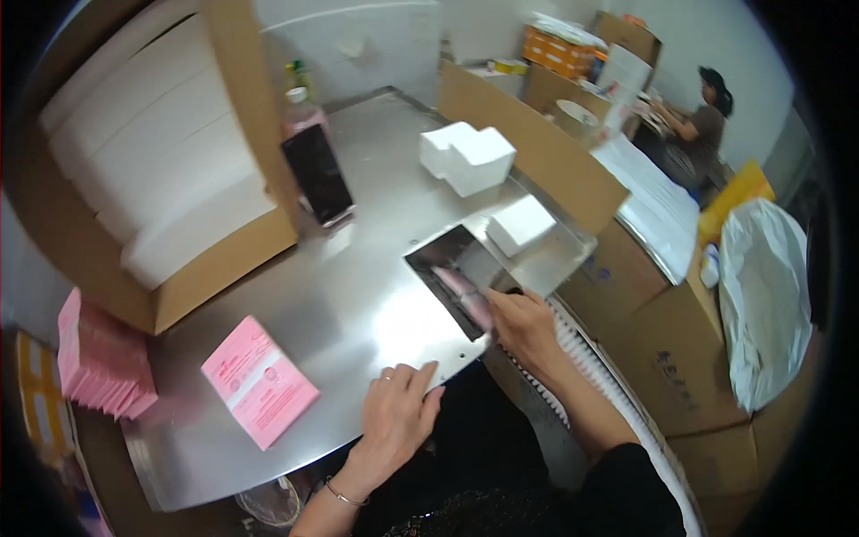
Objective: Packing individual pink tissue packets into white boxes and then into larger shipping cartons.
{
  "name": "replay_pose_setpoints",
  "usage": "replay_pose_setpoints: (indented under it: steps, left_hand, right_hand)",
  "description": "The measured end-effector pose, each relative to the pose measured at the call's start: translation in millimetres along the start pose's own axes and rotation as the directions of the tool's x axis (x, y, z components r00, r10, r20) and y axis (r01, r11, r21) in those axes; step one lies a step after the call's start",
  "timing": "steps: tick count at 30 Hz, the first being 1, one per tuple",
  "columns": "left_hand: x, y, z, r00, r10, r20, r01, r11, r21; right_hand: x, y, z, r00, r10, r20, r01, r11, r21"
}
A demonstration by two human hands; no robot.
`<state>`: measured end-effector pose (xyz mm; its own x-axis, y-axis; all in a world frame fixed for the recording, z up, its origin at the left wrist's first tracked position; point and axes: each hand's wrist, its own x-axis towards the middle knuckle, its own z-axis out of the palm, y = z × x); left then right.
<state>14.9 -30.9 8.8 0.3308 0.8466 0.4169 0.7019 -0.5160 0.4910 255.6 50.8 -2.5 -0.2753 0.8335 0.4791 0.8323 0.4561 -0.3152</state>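
In my right hand [526, 329] is a flat pink piece [467, 294], blurred by motion, so its exact kind is unclear. It is over a dark rectangular panel or opening [428, 259] in the metal table [358, 277]. My left hand [400, 413] lies at the table's near edge with its fingers stretched out and nothing in it. To its left, a pink printed packet [259, 383] with a pale band rests flat on the table. White block-shaped stacks [522, 224] sit just beyond my right hand, with more white blocks [470, 157] farther back.
An open carton [224, 282] with white stacks inside stands at the left, beside a row of pink packets [100, 358]. A phone [318, 174] leans on a bottle [302, 112]. Cartons [671, 358] and a white bag [761, 295] crowd the right. Another person [702, 130] sits far back.
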Motion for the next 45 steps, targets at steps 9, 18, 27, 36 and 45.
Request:
replay_pose_setpoints:
  steps: [9, 18, 27, 36, 45]
  left_hand:
    - [6, 71, 84, 0.746, 0.527, 0.407, -0.361, 0.834, -0.417]
    - [-49, 110, 170, 0.143, 0.729, 0.669, -0.459, 0.648, -0.608]
    - [-63, 164, 195, -0.06, 0.741, 0.669, -0.362, 0.609, -0.706]
    - [-91, 252, 228, 0.315, 0.851, 0.42, -0.182, 0.488, -0.854]
    - [-111, 291, 255, 0.519, 0.809, 0.278, -0.31, 0.481, -0.82]
  right_hand:
    - [-274, 0, -144, 0.695, 0.519, -0.497, -0.715, 0.566, -0.409]
    - [-434, -9, -143, -0.056, 0.553, -0.831, -0.988, 0.091, 0.127]
    - [-445, -26, -139, -0.001, 0.632, -0.775, -0.994, 0.086, 0.071]
    - [-453, -6, -118, -0.039, 0.442, -0.896, -0.996, 0.059, 0.072]
    - [-452, -4, -117, -0.006, 0.378, -0.926, -0.996, 0.08, 0.04]
